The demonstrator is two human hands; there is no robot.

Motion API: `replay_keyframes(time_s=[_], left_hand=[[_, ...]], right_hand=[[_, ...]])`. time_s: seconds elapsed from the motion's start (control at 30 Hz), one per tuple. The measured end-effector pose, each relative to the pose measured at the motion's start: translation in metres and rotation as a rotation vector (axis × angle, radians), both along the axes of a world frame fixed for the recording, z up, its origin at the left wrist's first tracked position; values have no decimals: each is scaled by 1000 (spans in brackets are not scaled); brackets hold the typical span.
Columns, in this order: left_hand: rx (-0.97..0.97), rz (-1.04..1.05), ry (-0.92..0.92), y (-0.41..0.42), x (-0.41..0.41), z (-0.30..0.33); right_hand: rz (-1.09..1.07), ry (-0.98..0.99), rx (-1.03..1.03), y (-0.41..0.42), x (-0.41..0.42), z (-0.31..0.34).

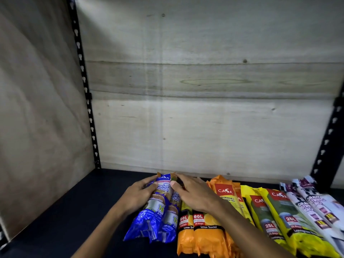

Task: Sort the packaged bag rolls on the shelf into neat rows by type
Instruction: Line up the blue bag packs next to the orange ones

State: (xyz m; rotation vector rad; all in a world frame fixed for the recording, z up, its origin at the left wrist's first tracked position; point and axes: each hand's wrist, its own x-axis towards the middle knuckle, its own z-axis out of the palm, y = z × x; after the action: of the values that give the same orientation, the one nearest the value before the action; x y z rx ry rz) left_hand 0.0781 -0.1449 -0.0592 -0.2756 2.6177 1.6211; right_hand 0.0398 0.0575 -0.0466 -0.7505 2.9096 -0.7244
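Observation:
Blue packs of singlet-handle bag rolls (158, 216) lie stacked at the left end of the row on the dark shelf (83, 211). My left hand (138, 195) presses against their left side, fingers curled on the top pack. My right hand (193, 194) lies flat over their right side, its thumb on the top pack. To the right lie orange 60L lemon-scented packs (202, 233), orange-and-yellow degradable packs (228, 192), yellow-green 25L packs (279, 220) and white drawstring packs (316, 207), all lengthways front to back.
A plywood back panel (204, 127) and plywood side wall (41, 108) close the bay. Black slotted uprights stand at the back left (87, 101) and right (327, 138). Bare dark shelf lies left of the blue packs.

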Motion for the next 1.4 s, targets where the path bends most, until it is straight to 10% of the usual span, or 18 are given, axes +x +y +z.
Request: replay_keyframes(time_s=[1.4], left_hand=[[45,34,99,-8,11,-19]], right_hand=[[126,-97,170,4,42,18]])
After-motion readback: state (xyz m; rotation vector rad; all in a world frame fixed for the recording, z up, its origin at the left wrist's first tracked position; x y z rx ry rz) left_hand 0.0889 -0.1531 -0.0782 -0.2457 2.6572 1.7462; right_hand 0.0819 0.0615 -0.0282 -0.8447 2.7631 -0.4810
